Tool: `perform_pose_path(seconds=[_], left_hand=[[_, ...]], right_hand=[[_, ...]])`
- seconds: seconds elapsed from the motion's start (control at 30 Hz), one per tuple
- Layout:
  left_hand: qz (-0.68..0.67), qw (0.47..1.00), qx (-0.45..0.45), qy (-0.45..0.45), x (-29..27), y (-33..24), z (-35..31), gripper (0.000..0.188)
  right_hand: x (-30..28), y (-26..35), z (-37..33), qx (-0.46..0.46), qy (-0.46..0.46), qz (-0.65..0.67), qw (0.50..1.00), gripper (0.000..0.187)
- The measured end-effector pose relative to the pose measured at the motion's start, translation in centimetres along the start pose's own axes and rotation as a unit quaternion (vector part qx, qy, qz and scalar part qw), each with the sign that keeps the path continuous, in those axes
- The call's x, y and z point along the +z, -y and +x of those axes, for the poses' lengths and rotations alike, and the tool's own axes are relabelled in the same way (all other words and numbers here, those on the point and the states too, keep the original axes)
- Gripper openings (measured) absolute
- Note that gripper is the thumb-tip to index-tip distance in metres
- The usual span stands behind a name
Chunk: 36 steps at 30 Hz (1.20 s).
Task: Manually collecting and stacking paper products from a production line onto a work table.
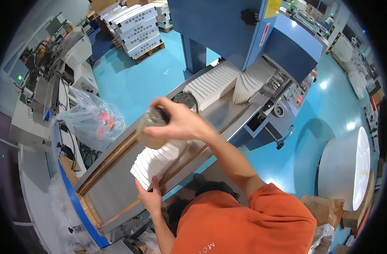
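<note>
In my right hand (183, 120) is a thick, roughly cylindrical block (150, 140) with a dark end, seemingly wrapped in clear film or tape. The hand's fingers and thumb clasp it above the conveyor trough. Just below it lies a leaning, fanned stack of white folded sheets (154, 161). My left hand (151, 199) grips the near end of that stack, thumb and fingers on either side. Farther up the trough, a dark round block (185, 100) sits against a long row of grey-white folded sheets (212, 84). The block in my hand partly covers the white stack's far end.
The metal trough (117, 186) has wooden side rails. A tall blue machine (214, 29) stands over its far end, with a control panel (297, 95) to the right. A clear plastic bag (92, 116) hangs at left. Boxes (138, 31) are stacked behind; a large white roll (345, 169) stands right.
</note>
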<state>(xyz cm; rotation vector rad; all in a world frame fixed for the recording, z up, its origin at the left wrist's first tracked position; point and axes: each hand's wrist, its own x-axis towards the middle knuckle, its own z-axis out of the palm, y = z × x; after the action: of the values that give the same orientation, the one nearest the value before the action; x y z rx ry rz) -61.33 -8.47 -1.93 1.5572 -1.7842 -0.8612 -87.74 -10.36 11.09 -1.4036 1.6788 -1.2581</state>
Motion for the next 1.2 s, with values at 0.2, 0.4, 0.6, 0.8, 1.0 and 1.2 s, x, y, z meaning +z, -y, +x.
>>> perform_pose_path(seconds=[0.2, 0.4, 0.6, 0.8, 1.0, 1.2], left_hand=[[0.0, 1.0, 0.016, -0.01, 0.1, 0.8, -0.1, 0.074], [-0.014, 0.999, 0.035, 0.002, 0.2, 0.8, 0.0, 0.071], [0.011, 1.0, 0.024, 0.002, -0.4, 0.9, -0.2, 0.07], [-0.185, 0.976, -0.046, 0.102, -1.2, 5.0, 2.1, 0.055], [-0.285, 0.928, -0.137, 0.199, -2.0, 4.9, 3.9, 0.053], [-0.273, 0.935, -0.144, 0.175, -2.3, 5.3, 4.9, 0.062]], right_hand=[[-4.9, -6.7, -4.5, 0.09, -0.102, -0.234, 0.963, 0.08], [-9.1, -18.9, -3.7, 0.046, -0.259, -0.387, 0.884, 0.075], [-9.9, -17.4, -4.7, 0.159, -0.368, -0.414, 0.817, 0.074], [-2.7, -16.1, -4.8, 0.016, -0.36, -0.392, 0.846, 0.058], [4.3, -13.5, -0.8, -0.059, -0.311, -0.378, 0.87, 0.051], [4.3, -10.4, -3.9, 0.04, -0.181, -0.301, 0.935, 0.056]])
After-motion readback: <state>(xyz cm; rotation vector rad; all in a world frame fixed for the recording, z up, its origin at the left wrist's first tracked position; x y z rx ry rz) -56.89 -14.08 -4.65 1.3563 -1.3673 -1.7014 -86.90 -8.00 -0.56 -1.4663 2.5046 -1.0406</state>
